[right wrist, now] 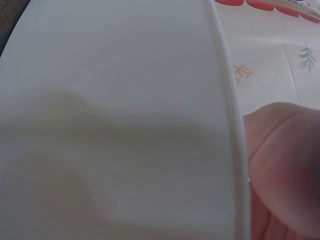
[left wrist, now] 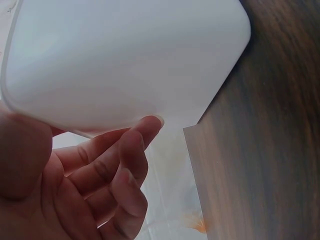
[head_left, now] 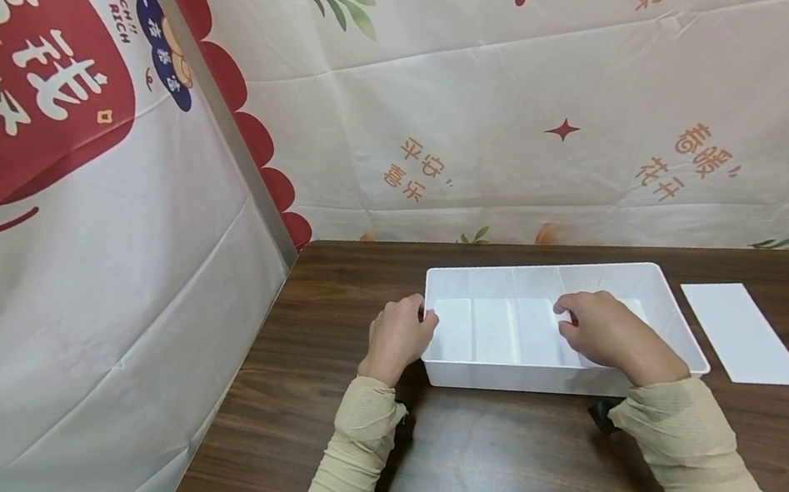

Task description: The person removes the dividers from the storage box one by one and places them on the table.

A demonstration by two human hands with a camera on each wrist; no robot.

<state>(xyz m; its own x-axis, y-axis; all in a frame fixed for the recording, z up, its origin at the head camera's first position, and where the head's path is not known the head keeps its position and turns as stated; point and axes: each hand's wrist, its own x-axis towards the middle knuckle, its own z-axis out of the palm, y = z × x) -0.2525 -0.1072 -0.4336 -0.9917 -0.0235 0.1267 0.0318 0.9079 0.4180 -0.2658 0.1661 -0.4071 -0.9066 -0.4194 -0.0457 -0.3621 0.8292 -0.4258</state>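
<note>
A long white plastic tray [head_left: 490, 375], its floor and back wall marked by crosswise ridges, sits on the wooden table. My left hand [head_left: 400, 335] grips its left end wall at the rim; in the left wrist view, curled fingers [left wrist: 134, 150] lie against the outside of the wall. Reaching over the front wall, my right hand [head_left: 605, 334] is inside the tray, right of its middle, with index finger and thumb bent downward. I cannot tell whether they pinch something. In the right wrist view the tray wall [right wrist: 125, 100] hides most of that hand.
A flat white rectangular panel [head_left: 746, 333] lies on the table [head_left: 499, 471] just right of the tray. Behind stands a printed cloth backdrop [head_left: 517, 129], and another cloth [head_left: 150, 313] hangs along the table's left edge. Something small and black [head_left: 601, 415] shows beneath my right wrist.
</note>
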